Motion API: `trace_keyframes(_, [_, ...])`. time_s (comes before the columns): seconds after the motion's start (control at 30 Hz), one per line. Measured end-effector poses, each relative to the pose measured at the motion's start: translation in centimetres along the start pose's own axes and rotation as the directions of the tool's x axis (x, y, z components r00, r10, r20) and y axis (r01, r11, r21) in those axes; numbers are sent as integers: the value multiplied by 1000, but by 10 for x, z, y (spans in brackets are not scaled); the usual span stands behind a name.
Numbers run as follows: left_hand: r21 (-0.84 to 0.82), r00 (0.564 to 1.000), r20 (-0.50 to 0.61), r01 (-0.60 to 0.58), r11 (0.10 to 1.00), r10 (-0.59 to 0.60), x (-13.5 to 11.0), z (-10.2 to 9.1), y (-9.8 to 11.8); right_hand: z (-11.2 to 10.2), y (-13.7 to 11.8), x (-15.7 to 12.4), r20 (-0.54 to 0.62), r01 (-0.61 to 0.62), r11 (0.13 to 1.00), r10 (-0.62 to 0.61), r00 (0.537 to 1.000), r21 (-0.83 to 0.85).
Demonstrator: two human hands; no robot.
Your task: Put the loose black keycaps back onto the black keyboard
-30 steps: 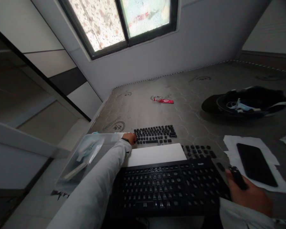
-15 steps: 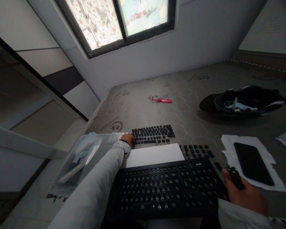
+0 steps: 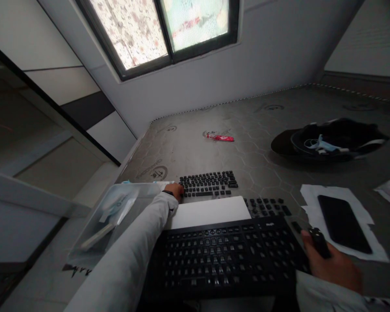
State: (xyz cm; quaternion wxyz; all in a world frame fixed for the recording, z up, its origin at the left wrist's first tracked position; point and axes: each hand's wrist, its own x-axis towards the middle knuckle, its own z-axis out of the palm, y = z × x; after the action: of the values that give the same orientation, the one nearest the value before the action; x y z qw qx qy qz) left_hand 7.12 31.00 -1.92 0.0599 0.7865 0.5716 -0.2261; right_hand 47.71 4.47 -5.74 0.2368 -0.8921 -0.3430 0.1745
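Note:
The black keyboard [image 3: 221,255], its keycaps off, lies in front of me with rows of bare key sockets showing. Loose black keycaps [image 3: 208,183] are set out in rows beyond it, and more keycaps [image 3: 266,207] lie to their right. At the left end of the rows is my left hand [image 3: 175,190], fingers curled; whether a keycap is between them I cannot make out. My right hand [image 3: 334,266], beside the keyboard's right edge, is closed around a small black elongated object [image 3: 320,242] with shiny spots along it. A white flat sheet or box [image 3: 211,211] lies behind the keyboard.
A clear plastic bin [image 3: 94,247] with papers and sticks stands left of my forearm. On the right a black phone-like slab [image 3: 344,223] rests on white paper [image 3: 378,247]. Farther back are a black cap [image 3: 286,145] holding a blue mask and a red-handled tool [image 3: 224,138].
My right hand and the black object in it have shifted very slightly left. The left hand stays at the keycap rows, and the view has tilted a little.

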Motion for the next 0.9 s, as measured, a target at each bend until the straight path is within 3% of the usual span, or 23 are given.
trace_keyframes(0.1, [-14,1000,-17,3,1000,-3,-1,-1,0,-2,-4,-2,17,-81,995,82,996,-50])
trace_keyframes(0.27, [-64,997,-74,1,998,-6,-3,-6,-3,-2,-15,-11,-67,-51,998,50,997,-27])
trace_keyframes(0.4, [-134,982,-190,-25,991,-1,-12,-23,-8,-3,-20,-15,-83,-20,1000,21,996,10])
trace_keyframes(0.5, [-182,960,-279,-48,982,-5,-33,-38,-9,-7,-23,-17,-45,-15,998,18,999,61])
trace_keyframes(0.67, [-307,908,-418,-112,945,-28,-115,-35,8,-13,-29,-19,26,-47,972,42,999,231])
trace_keyframes(0.77, [-430,880,-468,-146,891,-82,-185,-12,29,-13,-31,-21,42,-7,949,-7,999,316])
trace_keyframes(0.9, [-540,819,-515,-83,838,-251,-268,33,55,-12,-32,-27,16,77,969,-83,996,233])
